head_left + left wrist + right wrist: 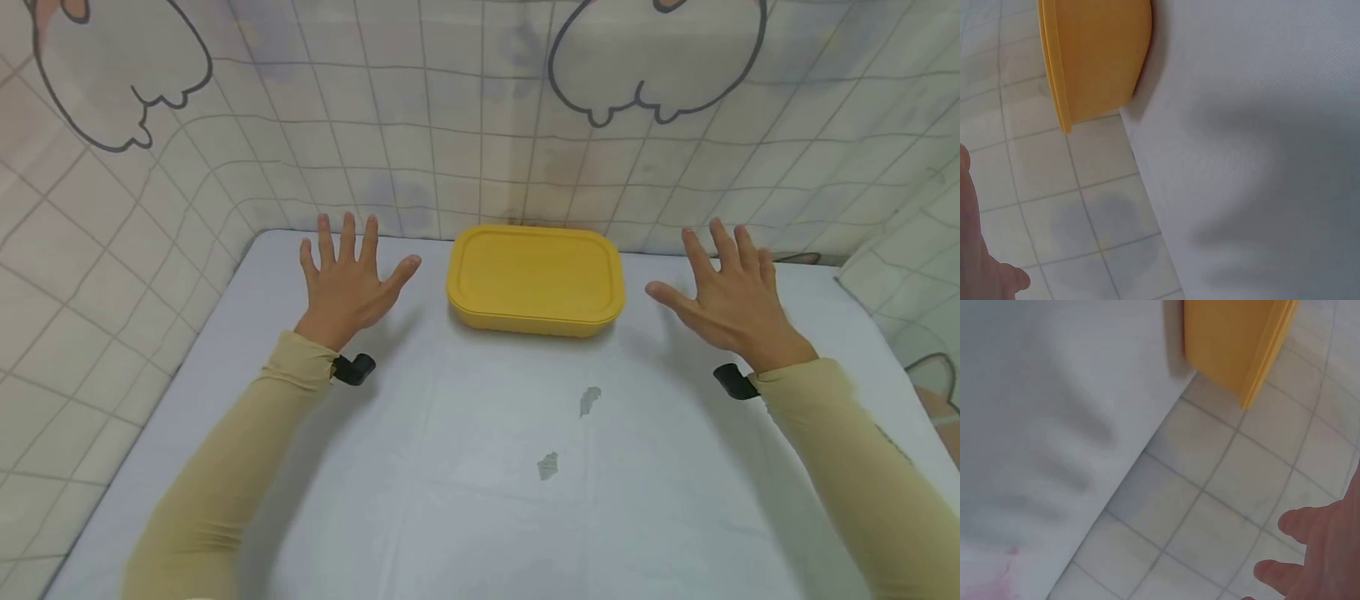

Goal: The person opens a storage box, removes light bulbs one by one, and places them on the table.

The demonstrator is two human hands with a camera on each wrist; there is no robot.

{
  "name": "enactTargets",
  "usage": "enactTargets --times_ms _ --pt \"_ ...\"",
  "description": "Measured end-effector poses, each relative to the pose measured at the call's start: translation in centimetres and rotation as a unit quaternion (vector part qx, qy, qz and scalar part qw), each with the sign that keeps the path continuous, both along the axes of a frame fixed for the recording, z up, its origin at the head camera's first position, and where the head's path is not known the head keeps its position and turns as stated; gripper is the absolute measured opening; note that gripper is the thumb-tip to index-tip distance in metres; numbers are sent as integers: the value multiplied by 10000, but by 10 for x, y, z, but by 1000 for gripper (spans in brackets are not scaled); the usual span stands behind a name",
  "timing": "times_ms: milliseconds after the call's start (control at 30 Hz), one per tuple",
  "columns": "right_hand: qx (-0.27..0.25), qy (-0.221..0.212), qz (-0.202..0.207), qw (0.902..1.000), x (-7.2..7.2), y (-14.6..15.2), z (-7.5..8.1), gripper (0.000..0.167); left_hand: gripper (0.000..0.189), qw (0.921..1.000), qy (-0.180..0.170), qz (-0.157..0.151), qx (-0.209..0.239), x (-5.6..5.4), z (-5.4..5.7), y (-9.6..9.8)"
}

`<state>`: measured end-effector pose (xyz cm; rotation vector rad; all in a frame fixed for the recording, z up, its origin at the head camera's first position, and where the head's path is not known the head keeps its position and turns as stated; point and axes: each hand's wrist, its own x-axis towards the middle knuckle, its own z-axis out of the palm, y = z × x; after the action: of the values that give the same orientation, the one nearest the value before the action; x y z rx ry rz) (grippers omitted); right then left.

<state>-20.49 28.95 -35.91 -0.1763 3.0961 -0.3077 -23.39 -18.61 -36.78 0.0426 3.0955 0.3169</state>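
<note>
A yellow lidded box (536, 275) with rounded corners sits at the far edge of the white table, between the two hands. To its left, the left hand (347, 287) is held palm down above the table, fingers spread and holding nothing. On the other side the right hand (731, 300) is spread the same way, its thumb pointing at the box. Both hands are apart from the box. In the left wrist view the box's side (1100, 56) rises near the table edge; the right wrist view shows its other end (1225, 344).
The white tabletop (450, 500) has two small grey patches (548, 466) in front of the box. A white grid-patterned curtain (480, 150) with cartoon figures hangs behind the table and along its left. A dark cable (798, 258) lies at the back right.
</note>
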Motion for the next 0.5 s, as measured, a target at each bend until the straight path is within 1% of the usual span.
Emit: enactTargets --times_ms 133,300,500 --pt "-15 -119 30 9999 -5 -9 -2 106 108 9999 42 -109 55 -5 -3 9" --pt "-21 -151 94 9998 -12 -18 -6 106 108 9996 24 -250 107 -12 -7 21" --pt "-146 -189 110 9997 -20 -29 -14 109 107 9992 61 -366 130 -17 -14 32"
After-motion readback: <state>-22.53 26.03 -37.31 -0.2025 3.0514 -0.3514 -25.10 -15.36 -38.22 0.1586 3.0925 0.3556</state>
